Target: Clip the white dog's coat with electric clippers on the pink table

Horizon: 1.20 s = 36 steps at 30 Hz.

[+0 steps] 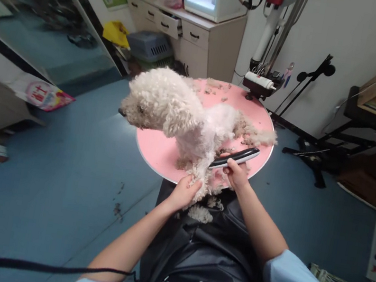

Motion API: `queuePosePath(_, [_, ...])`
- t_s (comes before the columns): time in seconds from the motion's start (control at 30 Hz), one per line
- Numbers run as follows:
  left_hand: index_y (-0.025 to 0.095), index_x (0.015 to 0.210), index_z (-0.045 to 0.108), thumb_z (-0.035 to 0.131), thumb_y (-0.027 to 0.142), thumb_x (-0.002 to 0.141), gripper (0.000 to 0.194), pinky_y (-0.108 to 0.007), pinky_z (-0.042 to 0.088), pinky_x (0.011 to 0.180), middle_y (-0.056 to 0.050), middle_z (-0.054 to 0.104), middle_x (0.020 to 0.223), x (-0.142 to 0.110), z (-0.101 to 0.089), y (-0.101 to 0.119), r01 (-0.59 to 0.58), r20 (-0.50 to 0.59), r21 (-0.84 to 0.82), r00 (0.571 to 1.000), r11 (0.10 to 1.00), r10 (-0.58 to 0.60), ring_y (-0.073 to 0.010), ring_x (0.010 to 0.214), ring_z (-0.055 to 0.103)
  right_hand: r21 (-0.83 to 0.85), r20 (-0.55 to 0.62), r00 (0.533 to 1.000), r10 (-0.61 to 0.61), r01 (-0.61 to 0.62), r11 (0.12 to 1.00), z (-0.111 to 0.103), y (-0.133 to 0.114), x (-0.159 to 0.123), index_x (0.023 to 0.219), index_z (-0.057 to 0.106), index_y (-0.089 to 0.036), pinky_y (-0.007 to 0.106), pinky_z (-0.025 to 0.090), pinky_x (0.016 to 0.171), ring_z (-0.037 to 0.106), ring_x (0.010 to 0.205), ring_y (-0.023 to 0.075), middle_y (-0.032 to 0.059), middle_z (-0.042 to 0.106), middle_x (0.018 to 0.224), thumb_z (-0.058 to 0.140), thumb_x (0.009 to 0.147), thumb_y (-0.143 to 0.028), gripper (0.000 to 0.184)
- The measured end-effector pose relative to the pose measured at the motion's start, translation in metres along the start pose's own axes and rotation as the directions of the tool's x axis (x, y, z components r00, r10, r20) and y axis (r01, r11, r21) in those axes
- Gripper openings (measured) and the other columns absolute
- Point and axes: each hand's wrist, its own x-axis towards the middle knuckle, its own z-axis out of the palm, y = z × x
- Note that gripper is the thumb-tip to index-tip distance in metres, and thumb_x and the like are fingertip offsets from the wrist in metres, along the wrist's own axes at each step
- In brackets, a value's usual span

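A curly white dog (164,96) is on the round pink grooming table (150,149), its head turned to the left. Hair on its neck and back is short, while the head and legs are still curly. My left hand (184,192) is closed around the dog's front leg near the table's front edge. In my right hand (236,173) is a black and white hair clipper (239,158), its blade end against the upper part of that leg. Cut tufts of hair (200,214) lie on my black apron (206,250), and more are scattered over the table.
A white tube (260,81) rests on a holder at the table's back right, beside a stand arm (265,41). Behind are a drawer cabinet (221,45) and a grey pet carrier (149,47). A black cord (44,267) crosses at lower left.
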Motion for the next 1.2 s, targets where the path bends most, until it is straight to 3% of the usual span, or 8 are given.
queuePosePath(0.1, [0.013,0.096,0.066,0.068,0.053,0.073,0.046,-0.036,0.052,0.086,-0.008,0.074,0.091,-0.007,-0.004,0.002,0.018,0.031,-0.024,0.999,1.0,-0.017,-0.0238,0.088,0.067,0.065,0.05,0.995,0.085,-0.089,0.994,-0.006,0.01,-0.008,0.087,0.058,-0.023,0.018,0.029,0.035,0.038,0.038,0.0042,-0.0015,0.072,0.077,0.08,0.06,-0.041,0.04])
queuePosePath(0.27, [0.013,0.102,0.066,0.066,0.06,0.073,0.055,-0.034,0.052,0.087,-0.01,0.074,0.099,-0.014,0.0,0.006,0.037,0.065,-0.029,0.997,0.999,-0.035,-0.0248,0.094,0.067,0.2,-0.123,0.99,0.071,-0.045,0.979,-0.008,0.012,0.006,0.079,0.061,-0.021,0.019,0.029,0.036,0.036,0.038,0.0054,-0.0047,0.059,0.054,0.075,0.065,-0.053,0.038])
queuePosePath(0.43, [0.014,0.106,0.066,0.064,0.061,0.076,0.056,-0.035,0.051,0.091,-0.011,0.075,0.101,-0.019,0.004,0.012,0.022,0.068,-0.031,0.997,0.999,-0.02,-0.0249,0.099,0.067,0.17,0.019,0.97,0.243,-0.243,0.955,-0.002,0.02,0.001,0.078,0.063,-0.019,0.02,0.027,0.034,0.03,0.033,0.0059,-0.0089,0.045,0.04,0.074,0.064,-0.057,0.042])
queuePosePath(0.57, [0.014,0.102,0.067,0.065,0.059,0.076,0.051,-0.036,0.051,0.092,-0.01,0.075,0.103,-0.022,0.004,0.011,0.013,0.04,0.002,0.999,1.0,-0.013,-0.025,0.097,0.067,0.184,0.082,0.942,0.325,-0.334,0.924,-0.002,0.024,-0.011,0.074,0.062,-0.018,0.019,0.024,0.032,0.03,0.033,0.0041,-0.0054,0.056,0.047,0.08,0.055,-0.053,0.043])
queuePosePath(0.73, [0.013,0.104,0.066,0.064,0.052,0.079,0.046,-0.036,0.051,0.093,-0.011,0.075,0.104,-0.025,0.005,0.007,0.008,0.047,0.013,0.999,1.0,-0.009,-0.0248,0.098,0.068,0.287,-0.018,0.955,0.297,-0.28,0.916,0.001,0.02,-0.005,0.074,0.064,-0.018,0.017,0.025,0.034,0.027,0.034,0.0034,-0.0073,0.05,0.042,0.078,0.056,-0.057,0.046])
queuePosePath(0.87, [0.013,0.109,0.065,0.067,0.042,0.078,0.043,-0.037,0.048,0.098,-0.012,0.073,0.112,-0.026,0.007,0.007,-0.009,0.041,0.032,0.999,0.999,0.008,-0.0244,0.105,0.067,0.228,0.016,0.941,0.337,-0.332,0.915,0.003,0.024,-0.008,0.063,0.054,-0.02,0.018,0.026,0.033,0.03,0.033,0.0048,-0.0079,0.045,0.038,0.079,0.057,-0.057,0.045])
queuePosePath(0.97, [0.013,0.106,0.066,0.072,0.035,0.072,0.041,-0.034,0.052,0.091,-0.01,0.075,0.104,-0.027,0.008,0.01,0.017,0.036,0.063,0.999,0.998,-0.02,-0.0227,0.096,0.069,0.216,0.012,0.936,0.353,-0.347,0.913,0.003,0.028,-0.019,0.058,0.045,-0.022,0.018,0.027,0.033,0.031,0.032,0.0052,-0.0091,0.04,0.035,0.082,0.054,-0.055,0.05])
queuePosePath(1.2, [0.015,0.1,0.067,0.066,0.025,0.07,0.032,-0.03,0.052,0.077,-0.004,0.073,0.089,-0.026,0.005,0.007,0.024,0.046,0.23,0.998,0.973,-0.036,-0.0209,0.082,0.066,0.056,0.146,0.945,0.292,-0.302,0.952,-0.005,0.022,-0.032,0.07,0.057,-0.02,0.019,0.027,0.03,0.033,0.03,0.005,-0.0058,0.055,0.044,0.083,0.053,-0.046,0.04])
